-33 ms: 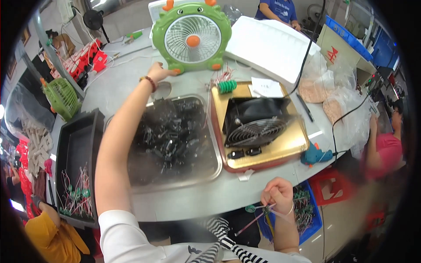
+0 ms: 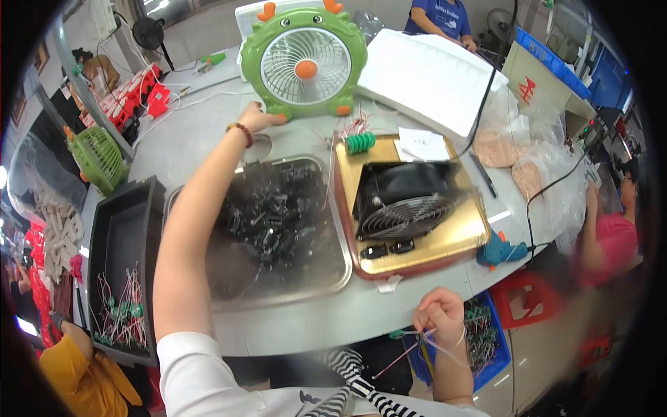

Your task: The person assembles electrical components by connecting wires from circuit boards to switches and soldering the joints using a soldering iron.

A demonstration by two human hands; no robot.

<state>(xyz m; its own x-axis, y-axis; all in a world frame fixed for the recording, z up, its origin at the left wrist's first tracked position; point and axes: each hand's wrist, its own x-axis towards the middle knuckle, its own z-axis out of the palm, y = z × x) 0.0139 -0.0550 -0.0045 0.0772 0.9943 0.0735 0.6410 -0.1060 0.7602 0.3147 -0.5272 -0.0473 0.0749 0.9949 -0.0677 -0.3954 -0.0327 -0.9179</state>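
A green animal-shaped fan [image 2: 357, 64] with an orange hub stands at the far side of the table. My left hand [image 2: 254, 118], with a beaded bracelet at its wrist, reaches to the fan's lower left. Its fingers close on the base beside an orange foot and are partly hidden there. Near the table's front edge, my right hand [image 2: 440, 313] is closed on a bundle of thin wires [image 2: 396, 359] with a small green part attached. Below that hand, a blue bin [image 2: 501, 361] holds more wired green parts.
A metal tray [image 2: 306, 297] of black parts lies in the middle. Beside it, a gold tray [image 2: 445, 251] carries a black cooling fan [image 2: 410, 208]. A black bin [image 2: 121, 215], white foam box [image 2: 431, 76], blue glue gun [image 2: 501, 250] and hanging cable surround them. Other people are nearby.
The whole view has shifted slightly, so the trays and hands appear a little lower. Both hands keep their places relative to what they touch.
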